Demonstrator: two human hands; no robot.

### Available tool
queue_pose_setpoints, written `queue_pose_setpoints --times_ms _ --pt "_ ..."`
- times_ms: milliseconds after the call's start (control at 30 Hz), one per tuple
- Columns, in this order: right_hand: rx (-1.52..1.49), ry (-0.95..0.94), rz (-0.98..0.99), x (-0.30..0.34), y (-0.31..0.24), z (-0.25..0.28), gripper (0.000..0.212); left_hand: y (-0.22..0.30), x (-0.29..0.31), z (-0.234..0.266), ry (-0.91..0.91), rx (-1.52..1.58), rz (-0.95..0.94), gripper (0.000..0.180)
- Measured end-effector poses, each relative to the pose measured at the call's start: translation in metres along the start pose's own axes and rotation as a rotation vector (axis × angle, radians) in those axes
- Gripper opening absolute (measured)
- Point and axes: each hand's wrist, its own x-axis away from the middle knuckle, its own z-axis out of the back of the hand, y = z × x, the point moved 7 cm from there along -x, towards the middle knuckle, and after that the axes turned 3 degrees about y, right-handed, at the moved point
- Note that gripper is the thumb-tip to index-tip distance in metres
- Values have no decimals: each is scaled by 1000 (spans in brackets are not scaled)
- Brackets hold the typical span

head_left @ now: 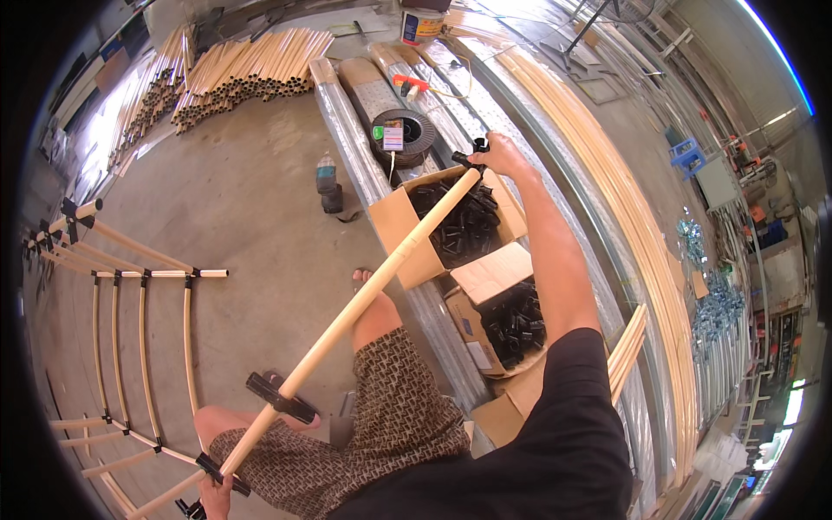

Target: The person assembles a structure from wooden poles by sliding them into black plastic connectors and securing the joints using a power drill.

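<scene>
A long tan pipe (pixel 373 286) slants across my lap, from the lower left up to the right. My right hand (pixel 503 158) is closed around a black pipe joint (pixel 469 161) at its far end. Low on the left, my left hand (pixel 215 497) grips the pipe's near part, beside another black joint (pixel 213 468); its fingers are partly hidden. Between the hands, a black joint (pixel 282 399) sits around the pipe above my knee. Below my right forearm, an open cardboard box (pixel 407 247) holds many loose black joints (pixel 459 221).
An assembled frame of tan pipes (pixel 143 347) stands at the left. A second box of black joints (pixel 511 329) is nearer me. A cordless drill (pixel 328 184) stands on the floor; a phone (pixel 393 134) rests on a wire spool (pixel 416 143). Pipe stacks (pixel 251 78) lie at the back.
</scene>
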Motion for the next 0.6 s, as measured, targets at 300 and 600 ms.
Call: queue_pose_setpoints --times_ms 300,600 --pt "61 -287 78 -6 -28 4 85 22 12 7 -22 -91 180 60" --pt "262 -353 196 4 -36 10 52 23 17 1 35 -83 152 63"
